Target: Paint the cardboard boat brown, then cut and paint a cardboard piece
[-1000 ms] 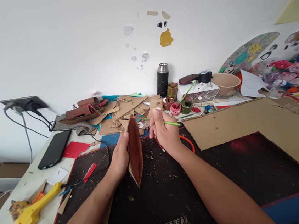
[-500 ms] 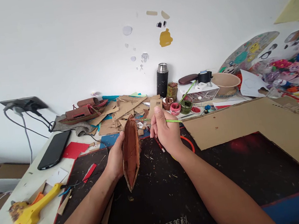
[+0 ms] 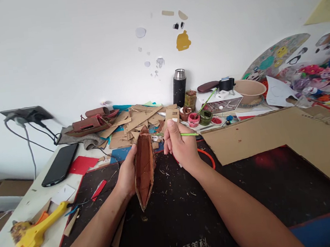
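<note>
A small cardboard boat (image 3: pixel 144 171), painted reddish brown inside, is gripped along its left side by my left hand (image 3: pixel 127 172). Its pointed end tilts down toward me above the black mat. My right hand (image 3: pixel 181 143) is closed around a thin green paintbrush (image 3: pixel 189 134), which points left toward the boat's far end. The brush tip is too small to tell whether it touches the boat. Open paint jars stand beyond my right hand: a pink one (image 3: pixel 193 119), a dark green one (image 3: pixel 205 117) and a brown one (image 3: pixel 185 113).
Cardboard scraps (image 3: pixel 143 120) and brown model boats (image 3: pixel 94 121) lie at the back. A black phone (image 3: pixel 60 164) and a yellow glue gun (image 3: pixel 40 231) are on the left. A large cardboard sheet (image 3: pixel 251 136) covers the right side. A black thermos (image 3: pixel 179 88) stands by the wall.
My right hand has shifted slightly to the left and up with the brush, its fingers moved a little. The boat and my left hand stay almost in place.
</note>
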The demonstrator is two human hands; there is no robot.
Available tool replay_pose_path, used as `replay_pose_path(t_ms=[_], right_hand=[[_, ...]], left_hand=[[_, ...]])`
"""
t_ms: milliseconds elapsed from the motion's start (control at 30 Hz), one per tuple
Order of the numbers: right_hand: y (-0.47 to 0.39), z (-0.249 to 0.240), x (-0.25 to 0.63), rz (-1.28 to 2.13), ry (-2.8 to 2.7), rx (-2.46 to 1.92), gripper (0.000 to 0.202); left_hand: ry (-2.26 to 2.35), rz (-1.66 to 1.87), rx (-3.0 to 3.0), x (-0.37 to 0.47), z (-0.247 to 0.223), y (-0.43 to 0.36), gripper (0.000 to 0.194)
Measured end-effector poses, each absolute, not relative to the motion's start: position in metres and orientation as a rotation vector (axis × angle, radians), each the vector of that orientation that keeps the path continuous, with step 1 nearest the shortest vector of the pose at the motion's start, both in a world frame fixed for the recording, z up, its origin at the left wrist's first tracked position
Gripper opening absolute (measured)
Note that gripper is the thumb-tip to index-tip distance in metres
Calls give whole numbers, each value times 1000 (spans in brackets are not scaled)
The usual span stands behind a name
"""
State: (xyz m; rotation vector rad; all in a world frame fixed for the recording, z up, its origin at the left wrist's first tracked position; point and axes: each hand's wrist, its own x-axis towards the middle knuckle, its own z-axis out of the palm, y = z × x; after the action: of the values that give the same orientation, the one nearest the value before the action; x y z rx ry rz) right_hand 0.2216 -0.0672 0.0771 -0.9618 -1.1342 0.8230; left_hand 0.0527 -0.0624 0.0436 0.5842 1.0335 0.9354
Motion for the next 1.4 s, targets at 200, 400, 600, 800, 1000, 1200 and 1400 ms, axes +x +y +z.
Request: replay_pose_path(t_ms=[200,400,600,800,1000,1200,1400], right_hand=[[-66,77,222,783,-1097,-952,59],[-70,78,219,871,-1164,-944,62],[-66,77,221,818,-1087,-934,58],[-69,78,218,882,-1153,-924,61],[-68,80,220,834,-1088,-964,60],[-70,79,217,909,-1125,-915,61],[-68,81,220,867,-1071,-949,60]], left_hand=[[1036,928,569,54,44,-62,53],[1110,957,548,54,42,-60,55],[1123,957,565,59,46,-64,49],[1110,1026,660,57,41,-63,56],[1096,1026,692,54,32,-61,66],[1087,1062,714,55,33,-61,70],[1113,1057,714,53,30,-60,68]])
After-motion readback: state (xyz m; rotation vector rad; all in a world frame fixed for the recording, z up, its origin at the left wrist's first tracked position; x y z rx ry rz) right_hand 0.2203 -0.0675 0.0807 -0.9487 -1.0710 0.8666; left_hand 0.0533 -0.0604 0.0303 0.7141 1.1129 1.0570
